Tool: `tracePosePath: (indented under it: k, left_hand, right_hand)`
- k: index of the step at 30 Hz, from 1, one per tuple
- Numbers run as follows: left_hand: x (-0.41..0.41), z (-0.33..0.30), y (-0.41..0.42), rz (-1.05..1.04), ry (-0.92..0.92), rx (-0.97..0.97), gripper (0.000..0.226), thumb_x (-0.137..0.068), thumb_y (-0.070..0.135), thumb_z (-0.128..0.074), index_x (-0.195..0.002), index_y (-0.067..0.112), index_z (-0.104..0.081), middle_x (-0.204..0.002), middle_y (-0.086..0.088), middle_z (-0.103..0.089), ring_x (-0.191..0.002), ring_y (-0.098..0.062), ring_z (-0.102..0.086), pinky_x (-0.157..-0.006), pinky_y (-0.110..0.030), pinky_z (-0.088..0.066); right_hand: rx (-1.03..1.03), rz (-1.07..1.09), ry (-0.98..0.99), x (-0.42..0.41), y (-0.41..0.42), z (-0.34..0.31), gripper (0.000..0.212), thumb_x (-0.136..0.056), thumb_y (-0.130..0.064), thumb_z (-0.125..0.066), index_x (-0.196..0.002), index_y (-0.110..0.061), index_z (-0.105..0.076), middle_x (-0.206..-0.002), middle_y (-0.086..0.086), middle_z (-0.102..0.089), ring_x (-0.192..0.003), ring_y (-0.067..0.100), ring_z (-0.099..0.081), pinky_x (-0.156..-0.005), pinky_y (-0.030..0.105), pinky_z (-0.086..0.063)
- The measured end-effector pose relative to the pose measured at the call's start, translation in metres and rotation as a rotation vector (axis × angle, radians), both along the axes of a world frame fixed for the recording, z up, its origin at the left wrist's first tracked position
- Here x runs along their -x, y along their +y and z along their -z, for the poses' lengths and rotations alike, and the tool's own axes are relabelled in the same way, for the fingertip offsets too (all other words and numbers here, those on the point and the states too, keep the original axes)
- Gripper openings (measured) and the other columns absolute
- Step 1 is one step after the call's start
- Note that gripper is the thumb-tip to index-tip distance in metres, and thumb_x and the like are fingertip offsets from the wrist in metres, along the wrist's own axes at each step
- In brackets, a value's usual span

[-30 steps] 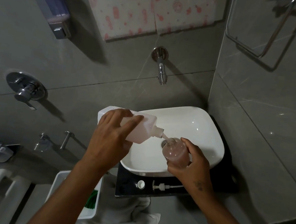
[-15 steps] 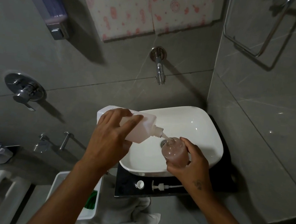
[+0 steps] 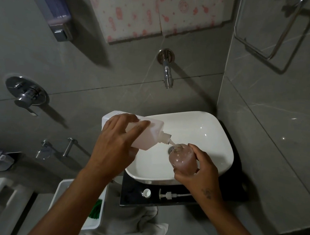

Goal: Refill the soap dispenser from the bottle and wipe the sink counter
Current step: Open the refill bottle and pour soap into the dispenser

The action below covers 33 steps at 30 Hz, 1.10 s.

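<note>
My left hand (image 3: 114, 147) is gripping the tilted refill bottle (image 3: 147, 133) over the sink (image 3: 215, 134), fingers (image 3: 125, 124) curled across its side. My right hand (image 3: 201, 171) is wrapping the soap dispenser (image 3: 183, 159), its open mouth touching the bottle's nozzle. The pump (image 3: 171, 195) and cap (image 3: 147, 193) are lying on the desk (image 3: 133, 196).

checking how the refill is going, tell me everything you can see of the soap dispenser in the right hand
The soap dispenser is a rounded, clear bottle, glass or plastic, holding pinkish liquid. Its narrow neck is open: the pump lies apart on the dark counter. It is tilted, neck toward the refill bottle, whose nozzle meets the opening. The right hand wraps its lower body, over the white sink.
</note>
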State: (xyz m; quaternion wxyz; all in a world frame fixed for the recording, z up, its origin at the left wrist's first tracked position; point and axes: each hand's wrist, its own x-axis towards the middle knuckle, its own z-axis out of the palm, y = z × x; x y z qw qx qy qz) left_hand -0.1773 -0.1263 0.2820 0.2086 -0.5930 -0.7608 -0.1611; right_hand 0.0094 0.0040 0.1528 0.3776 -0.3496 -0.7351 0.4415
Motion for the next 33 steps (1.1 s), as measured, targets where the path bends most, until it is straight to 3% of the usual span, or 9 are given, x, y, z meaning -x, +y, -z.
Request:
tracePosePath:
  k: [3, 7, 16, 20, 30, 33]
  left_hand:
    - [-0.0003, -0.0005, -0.0002, 0.001, 0.004, -0.001, 0.075, -0.057, 0.006, -0.097, -0.126, 0.009, -0.071, -0.120, -0.023, -0.066, -0.109, -0.045, -0.065, -0.091, -0.056, -0.054]
    - [0.0000, -0.0008, 0.0002, 0.005, 0.007, 0.000, 0.075, -0.056, 0.006, -0.097, -0.127, 0.009, -0.071, -0.121, -0.022, -0.066, -0.109, -0.044, -0.065, -0.090, -0.056, -0.054]
    - [0.0020, 0.0001, 0.0001, 0.009, 0.021, -0.011, 0.074, -0.057, 0.005, -0.095, -0.127, 0.010, -0.071, -0.121, -0.021, -0.066, -0.109, -0.043, -0.064, -0.091, -0.053, -0.053]
    - [0.0025, 0.0008, -0.0005, 0.008, 0.020, -0.011, 0.074, -0.058, 0.005, -0.095, -0.128, 0.010, -0.070, -0.121, -0.021, -0.065, -0.109, -0.042, -0.064, -0.091, -0.053, -0.053]
    - [0.0025, 0.0005, -0.0016, 0.012, 0.032, -0.015, 0.074, -0.057, 0.006, -0.096, -0.127, 0.010, -0.071, -0.121, -0.022, -0.066, -0.109, -0.044, -0.064, -0.091, -0.054, -0.053]
    - [0.0022, 0.0031, -0.0018, 0.009, 0.020, -0.013, 0.076, -0.056, 0.006, -0.097, -0.127, 0.009, -0.070, -0.121, -0.023, -0.066, -0.109, -0.045, -0.065, -0.091, -0.056, -0.054]
  right_hand:
    - [0.005, -0.009, -0.015, -0.0001, 0.0002, 0.0004, 0.086, -0.055, -0.028, -0.089, -0.133, -0.034, -0.053, -0.122, -0.017, -0.059, -0.109, -0.007, -0.053, -0.082, 0.009, -0.048]
    - [0.008, -0.006, -0.012, 0.0002, 0.0007, 0.0005, 0.086, -0.055, -0.028, -0.089, -0.133, -0.035, -0.053, -0.122, -0.016, -0.058, -0.109, -0.002, -0.054, -0.084, 0.016, -0.051]
    - [0.012, 0.000, -0.006, 0.0003, -0.0014, 0.0003, 0.086, -0.056, -0.021, -0.091, -0.134, -0.027, -0.055, -0.121, -0.013, -0.059, -0.108, 0.002, -0.054, -0.085, 0.013, -0.046]
    - [0.011, 0.001, -0.007, 0.0003, -0.0027, -0.0017, 0.085, -0.057, -0.019, -0.091, -0.134, -0.025, -0.056, -0.122, -0.010, -0.060, -0.109, 0.004, -0.055, -0.087, 0.020, -0.050]
    - [0.022, -0.009, -0.028, 0.0026, -0.0060, -0.0015, 0.084, -0.057, -0.021, -0.091, -0.134, -0.026, -0.056, -0.122, -0.010, -0.061, -0.108, 0.004, -0.056, -0.084, 0.011, -0.046]
    - [0.023, -0.004, -0.029, 0.0032, -0.0070, -0.0020, 0.085, -0.057, -0.022, -0.091, -0.134, -0.025, -0.056, -0.123, -0.010, -0.061, -0.109, 0.005, -0.057, -0.086, 0.016, -0.049]
